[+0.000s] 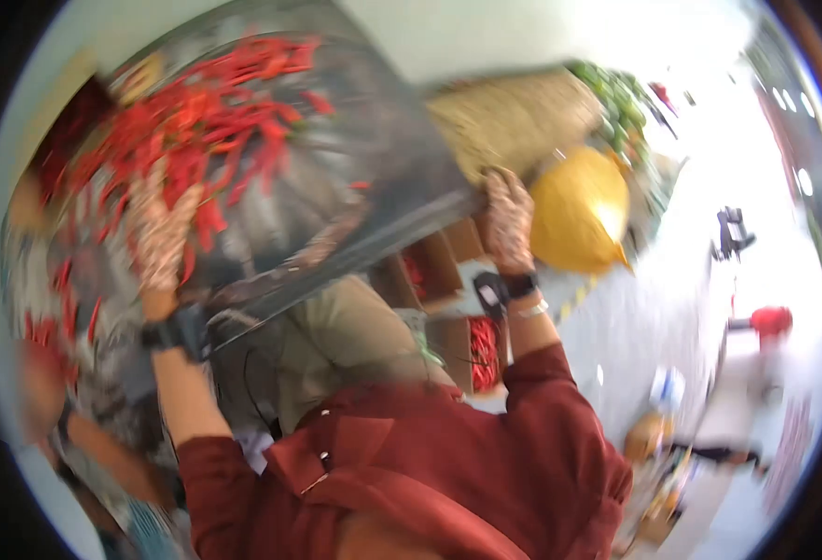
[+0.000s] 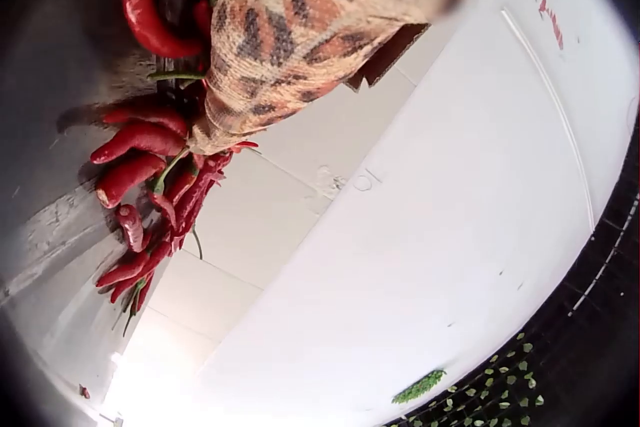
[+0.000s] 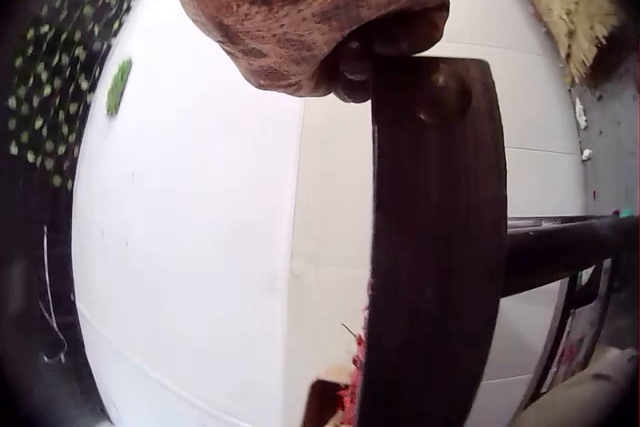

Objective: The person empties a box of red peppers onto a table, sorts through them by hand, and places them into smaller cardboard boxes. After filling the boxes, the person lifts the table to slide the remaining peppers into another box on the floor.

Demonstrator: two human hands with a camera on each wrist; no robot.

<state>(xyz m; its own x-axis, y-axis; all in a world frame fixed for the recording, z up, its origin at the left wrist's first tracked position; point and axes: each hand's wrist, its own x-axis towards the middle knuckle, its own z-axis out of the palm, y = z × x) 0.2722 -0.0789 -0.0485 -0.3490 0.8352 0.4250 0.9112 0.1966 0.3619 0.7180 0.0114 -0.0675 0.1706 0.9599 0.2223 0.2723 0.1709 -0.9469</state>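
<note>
- Another person's arm (image 1: 122, 457) reaches in at the lower left, near more red chillies (image 1: 64, 289) beside the counter's left end.
- The left hand (image 1: 162, 233), in a spotted cloth glove, lies among the loose red chillies (image 1: 234, 103), its fingers spread apart in the head view. The left wrist view shows chillies touching or just beside the glove; the fingertips there are hidden. A black wrist device (image 1: 180, 333) sits below the glove.
- The loose red chillies, some with green stems, are heaped over the left part of the dark counter (image 1: 383, 112), with a few scattered toward its middle.
- The counter's near edge runs slantwise above the person's trousers (image 1: 360, 336) and maroon shirt (image 1: 430, 448), rising toward the right corner.
- Below that edge stand open cardboard boxes (image 1: 448, 343) with red chillies inside.
- The right hand (image 1: 509, 219), gloved alike, grips the counter at its right corner; the right wrist view shows the fingers curled round the edge.
- Just beyond that corner lie a straw-coloured woven sack (image 1: 514, 112) and a full yellow sack (image 1: 579, 210), leaving little room beside the right hand; green vegetables (image 1: 616, 103) lie behind.
- Grey floor (image 1: 654, 308) extends right of the yellow sack.
- At the far right, marks on a pale panel (image 1: 789, 457) are too blurred to read.
</note>
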